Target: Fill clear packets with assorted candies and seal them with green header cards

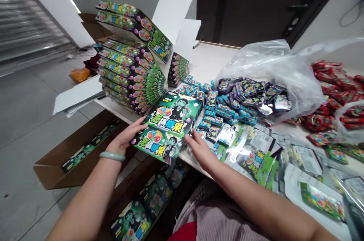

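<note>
A green and black printed candy box (pixel 167 121) lies at the table's near edge, with Chinese lettering and a cartoon figure on two panels. My left hand (pixel 127 133), with a pale bangle on its wrist, grips the box's left side, fingers partly hidden at its edge. On the opposite side, my right hand (pixel 200 148) holds the lower right edge between thumb and fingers. Small blue candy packs (pixel 213 119) lie just right of the box. Behind it to the left rises a fanned stack of similar boxes (pixel 139 78).
Purple packs (pixel 250 91) spill from a clear plastic bag (pixel 261 59); red packs (pixel 330 89) lie farther right. Flat printed pouches (pixel 256 154) cover the near right table. Below stand a cardboard carton (pixel 51 172) and more green boxes (pixel 133 218). White boards (pixel 76 95) jut out left.
</note>
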`<state>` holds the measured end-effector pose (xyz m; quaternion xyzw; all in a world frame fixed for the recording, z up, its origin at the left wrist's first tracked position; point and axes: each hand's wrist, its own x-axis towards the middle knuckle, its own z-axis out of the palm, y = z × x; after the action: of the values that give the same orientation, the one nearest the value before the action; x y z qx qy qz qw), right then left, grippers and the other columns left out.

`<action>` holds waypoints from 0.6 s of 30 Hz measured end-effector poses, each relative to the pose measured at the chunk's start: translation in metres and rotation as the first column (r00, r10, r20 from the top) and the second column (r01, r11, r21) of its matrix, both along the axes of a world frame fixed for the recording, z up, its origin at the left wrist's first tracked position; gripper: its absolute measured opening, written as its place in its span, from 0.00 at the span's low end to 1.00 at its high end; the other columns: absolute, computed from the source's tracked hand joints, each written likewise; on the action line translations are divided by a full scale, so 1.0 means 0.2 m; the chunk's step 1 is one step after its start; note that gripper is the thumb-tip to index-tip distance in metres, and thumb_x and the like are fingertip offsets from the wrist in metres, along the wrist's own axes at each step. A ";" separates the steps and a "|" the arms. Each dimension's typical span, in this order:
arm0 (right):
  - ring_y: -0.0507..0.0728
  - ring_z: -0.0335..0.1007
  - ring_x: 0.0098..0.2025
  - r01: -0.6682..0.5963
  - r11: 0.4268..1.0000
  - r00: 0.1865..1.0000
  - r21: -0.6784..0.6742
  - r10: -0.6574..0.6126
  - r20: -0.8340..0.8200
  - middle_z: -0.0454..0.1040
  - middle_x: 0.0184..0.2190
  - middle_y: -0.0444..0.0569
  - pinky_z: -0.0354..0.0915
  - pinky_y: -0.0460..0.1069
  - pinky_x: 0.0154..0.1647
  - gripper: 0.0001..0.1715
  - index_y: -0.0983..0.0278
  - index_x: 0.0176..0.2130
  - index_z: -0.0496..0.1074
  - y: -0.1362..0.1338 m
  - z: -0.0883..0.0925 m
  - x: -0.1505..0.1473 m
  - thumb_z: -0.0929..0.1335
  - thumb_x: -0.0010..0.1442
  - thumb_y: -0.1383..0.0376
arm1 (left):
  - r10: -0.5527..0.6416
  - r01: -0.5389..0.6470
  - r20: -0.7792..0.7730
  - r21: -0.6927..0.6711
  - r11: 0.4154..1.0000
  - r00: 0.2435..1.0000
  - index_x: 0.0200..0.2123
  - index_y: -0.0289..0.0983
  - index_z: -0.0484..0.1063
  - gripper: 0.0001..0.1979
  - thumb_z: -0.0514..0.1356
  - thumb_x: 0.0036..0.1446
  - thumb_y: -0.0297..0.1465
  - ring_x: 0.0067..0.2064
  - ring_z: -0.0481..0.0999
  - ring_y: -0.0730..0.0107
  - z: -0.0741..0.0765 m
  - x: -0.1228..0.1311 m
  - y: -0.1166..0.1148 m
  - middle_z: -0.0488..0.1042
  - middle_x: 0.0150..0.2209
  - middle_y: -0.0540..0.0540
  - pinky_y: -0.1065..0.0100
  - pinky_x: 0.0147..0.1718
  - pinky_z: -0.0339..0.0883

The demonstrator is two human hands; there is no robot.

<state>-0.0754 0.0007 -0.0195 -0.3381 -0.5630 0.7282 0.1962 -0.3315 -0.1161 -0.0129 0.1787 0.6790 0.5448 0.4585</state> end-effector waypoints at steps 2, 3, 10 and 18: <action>0.61 0.58 0.65 0.026 0.998 1.000 0.065 -0.027 0.010 0.64 0.63 0.50 0.54 0.59 0.65 0.38 0.59 0.63 0.61 0.07 0.00 0.02 0.66 0.57 0.50 | 0.032 -0.031 -0.048 0.027 0.999 0.998 0.61 0.44 0.62 0.41 0.70 0.43 0.39 0.43 0.80 0.59 -0.01 0.10 0.02 0.79 0.46 0.46 0.64 0.40 0.76; 0.62 0.59 0.64 0.038 0.996 0.999 0.079 -0.040 0.018 0.63 0.63 0.50 0.55 0.59 0.65 0.38 0.59 0.63 0.62 0.11 -0.01 0.04 0.66 0.57 0.50 | 0.040 -0.035 -0.086 0.055 0.998 0.996 0.62 0.43 0.60 0.41 0.69 0.45 0.40 0.45 0.79 0.59 -0.02 0.16 0.03 0.78 0.48 0.45 0.64 0.43 0.75; 0.62 0.63 0.61 0.001 0.969 0.995 0.246 -0.025 0.097 0.68 0.60 0.50 0.62 0.61 0.59 0.35 0.56 0.63 0.61 0.40 -0.08 0.14 0.64 0.60 0.50 | 0.081 -0.007 -0.464 0.160 0.987 0.882 0.66 0.42 0.48 0.32 0.53 0.62 0.44 0.61 0.65 0.59 -0.19 0.53 0.11 0.61 0.64 0.42 0.58 0.60 0.60; 0.59 0.70 0.37 -0.226 0.699 0.950 0.679 0.003 0.313 0.73 0.40 0.53 0.68 0.57 0.41 0.40 0.63 0.63 0.59 0.39 -0.03 0.32 0.69 0.55 0.55 | 0.106 -0.059 -0.566 0.101 0.993 0.817 0.62 0.39 0.55 0.41 0.69 0.46 0.36 0.29 0.73 0.71 -0.10 0.54 -0.04 0.68 0.31 0.54 0.67 0.32 0.69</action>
<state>-0.0116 0.0791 -0.0258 -0.3033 -0.8411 0.4100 0.1802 -0.2235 -0.1233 -0.0320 0.3218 0.7700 0.5122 0.2030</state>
